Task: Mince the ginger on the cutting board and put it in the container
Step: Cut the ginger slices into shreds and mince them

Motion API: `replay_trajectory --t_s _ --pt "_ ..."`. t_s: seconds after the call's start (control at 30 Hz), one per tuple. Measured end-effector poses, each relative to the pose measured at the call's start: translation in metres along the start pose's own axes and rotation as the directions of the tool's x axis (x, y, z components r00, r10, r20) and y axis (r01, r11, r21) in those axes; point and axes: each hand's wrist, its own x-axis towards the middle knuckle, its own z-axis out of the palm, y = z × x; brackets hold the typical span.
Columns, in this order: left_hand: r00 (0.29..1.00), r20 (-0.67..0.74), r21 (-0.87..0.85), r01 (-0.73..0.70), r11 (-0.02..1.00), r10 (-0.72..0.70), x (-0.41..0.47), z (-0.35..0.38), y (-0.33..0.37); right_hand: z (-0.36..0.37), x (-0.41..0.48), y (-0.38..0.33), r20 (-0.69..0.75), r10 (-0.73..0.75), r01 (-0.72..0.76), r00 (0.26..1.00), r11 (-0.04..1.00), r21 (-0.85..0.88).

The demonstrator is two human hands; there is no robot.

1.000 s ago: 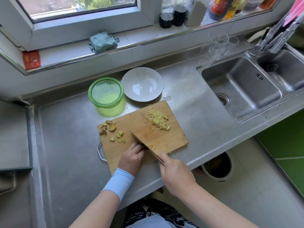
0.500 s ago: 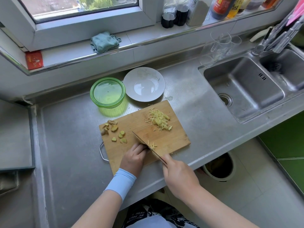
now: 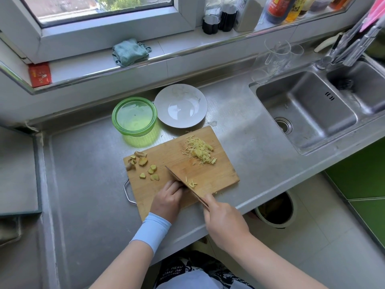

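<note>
A wooden cutting board (image 3: 162,155) lies on the steel counter. A heap of ginger strips (image 3: 201,151) sits near its far right corner, and several ginger scraps (image 3: 143,163) lie at its left. My right hand (image 3: 224,220) grips the handle of a cleaver (image 3: 187,180), whose blade stands on the board with a few fresh ginger strips (image 3: 190,182) beside it. My left hand (image 3: 167,200) rests on the board with fingers curled against the blade's left side, holding down ginger that is hidden. The green lidded container (image 3: 134,116) stands behind the board.
A white plate (image 3: 180,106) sits beside the container. A double sink (image 3: 308,109) lies to the right, with glasses (image 3: 277,53) behind it. A folded cloth (image 3: 130,51) and bottles (image 3: 220,16) are on the windowsill. A bin (image 3: 275,209) stands on the floor below the counter edge.
The cleaver keeps chopping at the same spot, and a few more cut ginger strips have appeared beside the blade. Both hands stay in place.
</note>
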Motion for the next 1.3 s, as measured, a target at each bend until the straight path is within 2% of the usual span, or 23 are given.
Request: replay_trajectory --t_s 0.13,0.37,0.63,0.87,0.97,1.1,1.3 --pt "1.000 -0.006 -0.038 0.011 0.999 -0.011 -0.001 0.003 -0.001 0.001 -0.017 0.007 0.020 0.008 -0.007 1.000 0.999 -0.034" --pt "0.999 -0.030 -0.063 0.022 0.998 -0.024 0.004 -0.002 0.003 0.004 0.016 -0.009 -0.015 -0.006 0.006 1.000 1.000 -0.010" --pt "0.999 -0.051 -0.040 0.010 0.999 -0.012 0.004 -0.003 0.004 0.004 -0.018 0.005 0.018 0.025 -0.024 1.000 0.998 -0.057" --pt "0.999 -0.052 -0.054 0.011 0.999 -0.014 0.004 -0.003 0.003 0.003 0.014 -0.010 -0.002 0.008 -0.008 1.000 1.000 -0.023" --pt "0.999 -0.050 -0.031 0.013 0.999 -0.014 0.002 -0.002 0.003 0.002 -0.001 -0.002 0.003 0.016 -0.016 1.000 1.000 -0.001" --pt "0.999 -0.051 -0.031 0.016 0.999 -0.017 0.002 -0.001 0.002 0.002 -0.022 0.007 0.018 0.033 -0.032 0.999 0.998 -0.056" --pt "0.998 -0.053 -0.056 0.013 0.998 -0.016 0.005 -0.003 0.004 0.006 0.009 -0.006 0.011 0.022 -0.021 1.000 0.999 -0.034"
